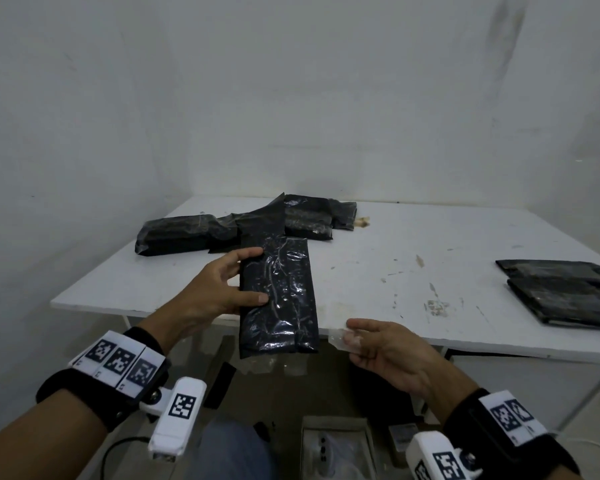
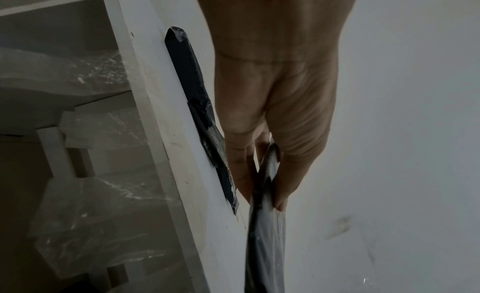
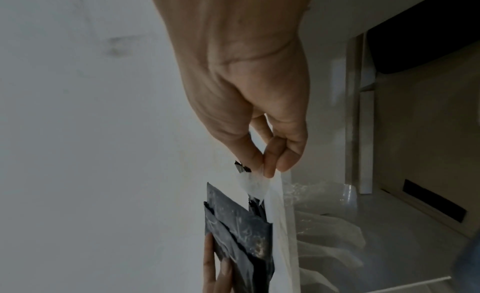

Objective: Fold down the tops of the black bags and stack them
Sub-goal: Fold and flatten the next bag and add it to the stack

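- Over near edge of white table (image 1: 378, 258): left hand (image 1: 219, 289) grips a long black bag (image 1: 278, 296) by its left side, thumb on top, fingers curled round the far part.
- Bag held lengthwise, away from the person; near end overhangs table edge, far end reaches toward the pile at back. Surface shiny, creased. Can't tell whether it touches the tabletop.
- Left wrist view: left hand (image 2: 280, 116) pinches bag (image 2: 267, 236) edge-on between thumb and fingers; table edge runs alongside, w/ dark bags lying flat on it.
- Right hand (image 1: 385, 348) just right of bag's near end, at table edge, apart from the bag. Fingers curled, pinching a small clear scrap of tape or film (image 1: 340, 337); exact material unclear.
- Right wrist view: right hand (image 3: 259, 112), thumb + fingertips closed on the pale scrap (image 3: 253, 184); held bag (image 3: 239, 231) below it, w/ the other hand's fingers on it.
- Back left of table: loose pile of unfolded black bags (image 1: 243, 223), overlapping at angles, one top flap sticking up.
- Far right of table: stack of folded bags (image 1: 561, 292), flat, well apart from the pile and from both hands.
- Tabletop scuffed, w/ paint chips and a small tan smear by the back pile.
- Both wrists carry black bands w/ printed marker tags and white camera mounts.
- White walls behind; floor below table has clear plastic sheeting and misc. items, too dim to identify.
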Demonstrator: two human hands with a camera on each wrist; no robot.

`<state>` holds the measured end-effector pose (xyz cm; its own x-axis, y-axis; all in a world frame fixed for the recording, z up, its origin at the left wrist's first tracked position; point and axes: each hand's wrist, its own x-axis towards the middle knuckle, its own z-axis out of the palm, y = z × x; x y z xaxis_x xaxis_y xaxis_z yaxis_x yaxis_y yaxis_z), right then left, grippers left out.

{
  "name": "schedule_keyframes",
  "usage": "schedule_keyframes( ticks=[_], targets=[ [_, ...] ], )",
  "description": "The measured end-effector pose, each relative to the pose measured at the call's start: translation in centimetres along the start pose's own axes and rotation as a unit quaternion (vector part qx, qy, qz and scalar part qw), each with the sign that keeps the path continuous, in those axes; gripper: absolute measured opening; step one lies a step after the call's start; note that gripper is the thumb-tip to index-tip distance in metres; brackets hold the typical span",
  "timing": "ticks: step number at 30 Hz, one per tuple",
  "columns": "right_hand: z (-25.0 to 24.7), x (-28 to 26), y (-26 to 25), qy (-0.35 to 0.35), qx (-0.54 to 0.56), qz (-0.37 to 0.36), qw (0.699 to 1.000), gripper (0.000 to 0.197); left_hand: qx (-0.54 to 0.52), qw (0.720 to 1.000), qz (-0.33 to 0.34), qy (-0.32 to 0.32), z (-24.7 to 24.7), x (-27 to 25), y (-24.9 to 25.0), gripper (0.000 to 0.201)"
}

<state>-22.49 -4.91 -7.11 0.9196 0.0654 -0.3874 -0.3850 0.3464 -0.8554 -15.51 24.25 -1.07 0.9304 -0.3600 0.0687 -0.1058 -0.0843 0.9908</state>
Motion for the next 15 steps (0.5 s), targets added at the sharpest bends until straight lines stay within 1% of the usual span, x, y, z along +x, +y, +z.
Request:
schedule_keyframes(
  ticks=[6, 9, 12, 14, 15],
  targets=[
    [0.3, 0.5, -2.6, 0.005, -0.013, 0.003, 1.0, 0.041, -0.004, 1.0, -0.008, -0.011, -0.7, 1.2, 0.0, 0.076],
    [0.4, 0.6, -4.2, 0.007, -0.007, -0.007, 1.0, 0.043, -0.009, 1.0, -0.012, -0.016, -0.9, 1.9, -0.2, 0.076],
    [0.9, 0.4, -5.9, -0.004, -0.007, -0.033, 0.999, 0.052, -0.011, 1.0, -0.017, -0.023, -0.9, 2.4, -0.5, 0.077],
    [1.4, 0.0, -7.3, -0.026, -0.011, -0.064, 0.998, 0.063, -0.013, 0.999, -0.016, -0.024, -0.7, 2.8, -0.6, 0.077],
    [1.7, -0.2, -7.9, -0.033, -0.02, -0.085, 0.996, 0.065, -0.015, 0.999, -0.016, -0.025, -0.7, 3.0, -0.6, 0.077]
  ],
)
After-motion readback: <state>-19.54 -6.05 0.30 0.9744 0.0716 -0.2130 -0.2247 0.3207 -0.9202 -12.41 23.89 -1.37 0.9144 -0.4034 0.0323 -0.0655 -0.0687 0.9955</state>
